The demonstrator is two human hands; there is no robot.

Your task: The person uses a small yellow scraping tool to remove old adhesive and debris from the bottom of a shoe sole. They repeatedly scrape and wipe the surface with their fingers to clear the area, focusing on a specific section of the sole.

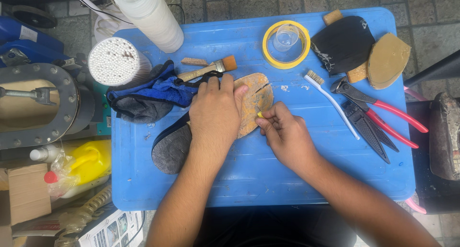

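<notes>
Blue plastic tabletop [268, 180] with a worn, glue-stained tan shoe sole [254, 103] lying at its middle, under two bare hands.

The left hand [215, 110] lies flat and spread on the sole, apparently to keep it from sliding, while the right hand [282, 132] pinches a small yellow-handled tool [260, 114] against the sole's edge, near a slit. A dark grey sole [171, 149] juts out beneath the left forearm. Within reach lie a wooden-handled paintbrush [206, 69], a blue cloth [153, 91], a yellow tape roll [286, 44] ringing a clear cup, a white toothbrush [330, 101] and red-handled pincers [378, 105], kept well apart from the work.
</notes>
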